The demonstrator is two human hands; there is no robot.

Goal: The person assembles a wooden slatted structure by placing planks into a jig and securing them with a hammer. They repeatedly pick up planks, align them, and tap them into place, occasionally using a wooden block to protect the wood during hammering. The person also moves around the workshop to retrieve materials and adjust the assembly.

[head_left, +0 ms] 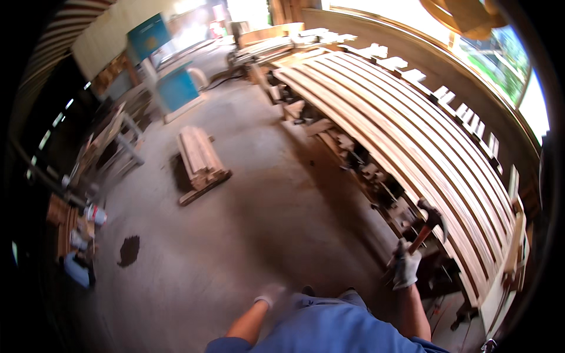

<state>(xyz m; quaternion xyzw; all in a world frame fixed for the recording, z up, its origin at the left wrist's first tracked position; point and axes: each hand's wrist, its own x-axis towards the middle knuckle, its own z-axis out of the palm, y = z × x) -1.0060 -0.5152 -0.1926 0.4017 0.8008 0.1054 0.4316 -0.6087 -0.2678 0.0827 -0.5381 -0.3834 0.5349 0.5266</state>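
Observation:
My right hand (406, 267), in a whitish glove, is wrapped round the handle of a claw hammer (434, 219). The hammer is raised, its dark head up and its reddish handle in my grip. It is at the near edge of a long bench laid with pale wooden boards (376, 126); I cannot tell whether its head touches them. My left hand (272, 294), also gloved, hangs low over the floor beside my body. Motion smears its fingers, and nothing shows clearly in it.
A stack of wooden strips (199, 157) lies on the concrete floor (253, 206) to the left. Wood offcuts (341, 141) fill the space under the bench edge. Farther off stands a blue-and-white machine (178, 88). A wooden trestle (126, 138) and a white bucket (95, 215) are at the left.

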